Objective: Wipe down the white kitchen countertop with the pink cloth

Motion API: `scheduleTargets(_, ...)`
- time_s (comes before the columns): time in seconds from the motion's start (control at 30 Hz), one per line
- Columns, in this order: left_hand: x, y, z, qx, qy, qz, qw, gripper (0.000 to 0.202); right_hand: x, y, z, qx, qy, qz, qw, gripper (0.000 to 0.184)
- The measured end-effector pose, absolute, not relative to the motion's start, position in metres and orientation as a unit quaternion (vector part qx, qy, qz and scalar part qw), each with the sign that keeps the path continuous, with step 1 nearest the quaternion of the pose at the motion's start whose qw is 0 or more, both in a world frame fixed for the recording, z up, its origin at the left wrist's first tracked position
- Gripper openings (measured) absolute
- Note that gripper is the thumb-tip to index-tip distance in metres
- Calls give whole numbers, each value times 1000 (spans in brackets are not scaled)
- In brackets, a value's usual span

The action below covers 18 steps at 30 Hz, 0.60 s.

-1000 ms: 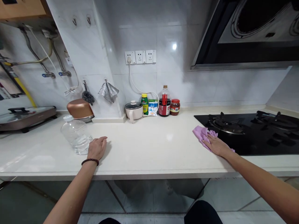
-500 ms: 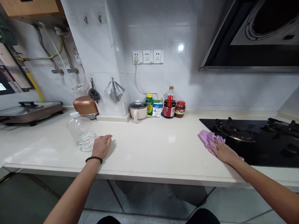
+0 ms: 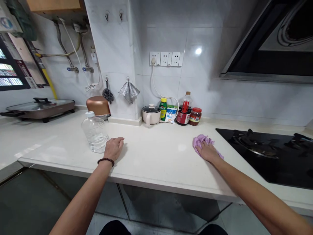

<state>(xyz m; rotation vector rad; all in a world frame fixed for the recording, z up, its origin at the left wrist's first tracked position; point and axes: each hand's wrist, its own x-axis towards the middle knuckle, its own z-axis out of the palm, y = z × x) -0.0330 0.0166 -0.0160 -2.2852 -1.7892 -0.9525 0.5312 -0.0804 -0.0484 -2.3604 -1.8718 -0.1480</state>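
My right hand [image 3: 207, 151] lies palm down on a purple cloth [image 3: 201, 141], fingers flat and pressing it onto the white countertop [image 3: 156, 156] left of the black gas hob [image 3: 269, 150]. The cloth is bunched ahead of the fingers. My left hand [image 3: 113, 148], with a dark bead bracelet at the wrist, rests palm down on the counter. Its fingers are loosely spread and hold nothing. It sits just right of a clear plastic bottle [image 3: 95, 132] with a white cap, and I cannot tell whether it touches the bottle.
Against the back wall stand a small white pot [image 3: 151, 114], a green bottle [image 3: 163, 109], a blue-white packet [image 3: 170, 115], a dark sauce bottle [image 3: 183, 112] and a red jar [image 3: 195, 116]. A copper pot [image 3: 98, 105] and an electric griddle [image 3: 40, 107] sit at left. A range hood [image 3: 274, 42] overhangs the hob.
My right hand has slid the purple cloth leftward, off the hob's edge onto the bare counter. My left hand has stayed beside the bottle. My view has shifted.
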Motion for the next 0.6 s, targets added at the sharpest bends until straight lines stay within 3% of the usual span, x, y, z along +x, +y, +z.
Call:
scheduleTargets(0.23, -33, 15, -14, -743, -592, -307, 45, 48, 478, -63, -42, -777, -628, -29, 33, 73)
scheduleTargets(0.6, -37, 17, -17, -757, -577, -302, 60, 49, 490, -101, -46, -715, -698, -20, 33, 79)
